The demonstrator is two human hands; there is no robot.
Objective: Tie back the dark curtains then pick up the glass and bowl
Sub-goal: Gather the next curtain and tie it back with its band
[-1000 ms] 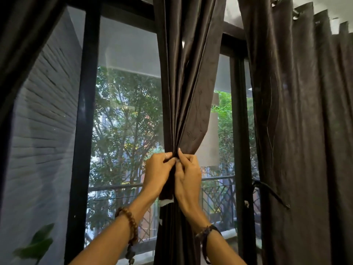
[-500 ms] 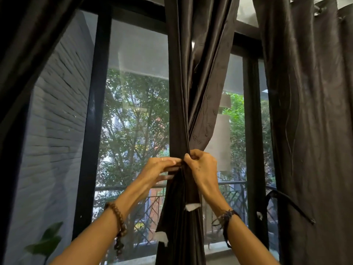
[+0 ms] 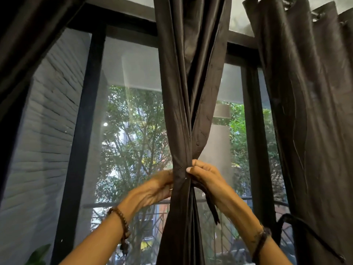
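Both hands, L [image 3: 152, 190] & R [image 3: 206, 176], grip gathered dark curtain [image 3: 183, 111] w/ tie strap [image 3: 211, 207].

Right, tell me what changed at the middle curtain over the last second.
The hands parted: the left hand slid round to the bundle's left side, and the right hand now pinches the tie strap on the right. The gathered middle curtain stays bunched at the same height; the right curtain hangs loose.

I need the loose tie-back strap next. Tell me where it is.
The tie-back strap hangs at lower right of the head view, against the right curtain, right of the right hand.
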